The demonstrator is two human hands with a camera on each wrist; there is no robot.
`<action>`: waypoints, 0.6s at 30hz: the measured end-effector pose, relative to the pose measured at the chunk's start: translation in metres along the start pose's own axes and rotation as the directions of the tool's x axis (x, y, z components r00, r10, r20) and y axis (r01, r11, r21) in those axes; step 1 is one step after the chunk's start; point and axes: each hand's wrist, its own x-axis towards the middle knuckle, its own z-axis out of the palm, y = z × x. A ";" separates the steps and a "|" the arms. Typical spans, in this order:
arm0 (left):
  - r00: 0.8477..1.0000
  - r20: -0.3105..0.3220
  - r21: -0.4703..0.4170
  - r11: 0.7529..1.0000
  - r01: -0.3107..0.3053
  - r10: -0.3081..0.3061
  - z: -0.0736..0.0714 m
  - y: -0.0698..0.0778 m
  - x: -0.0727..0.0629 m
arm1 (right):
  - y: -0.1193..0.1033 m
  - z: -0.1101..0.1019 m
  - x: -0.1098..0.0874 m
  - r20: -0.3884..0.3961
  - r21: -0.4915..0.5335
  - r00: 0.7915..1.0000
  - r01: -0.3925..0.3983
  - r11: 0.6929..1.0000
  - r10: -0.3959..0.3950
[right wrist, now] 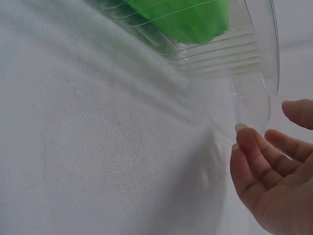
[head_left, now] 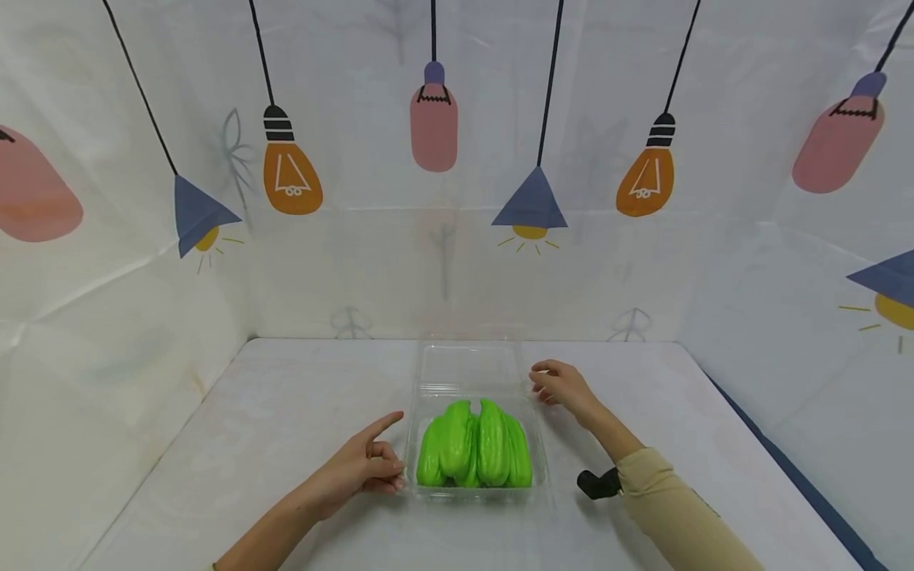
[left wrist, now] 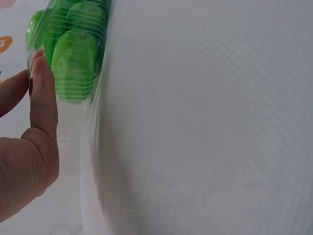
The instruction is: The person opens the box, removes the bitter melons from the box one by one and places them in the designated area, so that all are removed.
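Note:
A clear plastic clamshell box [head_left: 539,464] stands on the white table, its transparent lid [head_left: 467,366] swung open toward the back wall. Inside, several glossy, bright green pepper-like vegetables [head_left: 493,444] lie side by side; their ends [left wrist: 76,63] show through the ribbed wall in the left wrist view. At the box's front left edge, my left hand [head_left: 360,468] pinches the rim with thumb and fingers, the index finger stretched out. My right hand [head_left: 564,387] hovers beside the lid's right edge, fingers loosely bent; in the right wrist view nothing is between its fingers [right wrist: 259,169].
The white table [head_left: 300,412] reaches back to a pale cloth wall [head_left: 371,270] printed with hanging lamps and bulbs. Similar cloth stands at both sides. A black rounded object [head_left: 596,484] shows beside the right sleeve [head_left: 678,507].

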 end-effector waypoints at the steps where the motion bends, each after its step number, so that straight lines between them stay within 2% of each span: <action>1: 1.000 0.003 -0.002 1.000 -0.001 0.001 0.000 0.000 0.000 | 0.000 -0.001 -0.001 -0.001 -0.006 1.000 0.009 1.000 -0.009; 9: 1.000 0.023 -0.004 1.000 -0.008 0.008 0.001 0.000 -0.001 | -0.002 -0.008 -0.010 0.042 -0.130 0.991 0.131 0.983 -0.127; 18: 1.000 -0.012 0.021 0.999 0.029 -0.029 -0.003 0.000 -0.001 | -0.008 -0.013 -0.018 0.017 -0.238 0.977 0.209 0.949 -0.211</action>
